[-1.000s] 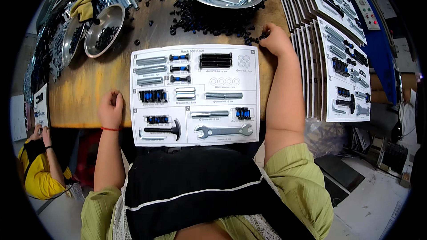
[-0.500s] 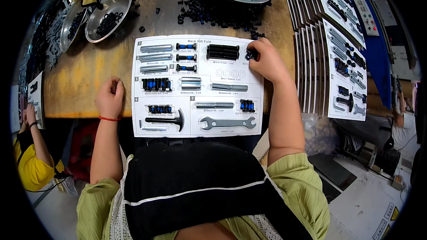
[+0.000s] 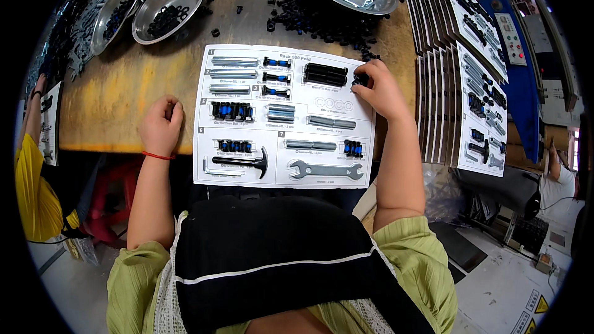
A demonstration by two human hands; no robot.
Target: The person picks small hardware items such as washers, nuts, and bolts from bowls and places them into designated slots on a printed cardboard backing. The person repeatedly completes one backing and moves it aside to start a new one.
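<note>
Light-green sleeves (image 3: pixel 411 253), black apron (image 3: pixel 266 235) with white line (image 3: pixel 297 263), red wristband (image 3: pixel 159 156).

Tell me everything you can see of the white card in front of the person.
The white card is flat, rectangular and paper-like, thin lines dividing it into panels. It shows silver sleeves, black bolts with blue bands, a black T-handled tool and an open-ended wrench; whether printed or real is unclear. It lies face up on the tabletop, its near edge overhanging. The right hand holds small black parts over its upper right corner; contact is unclear.
</note>
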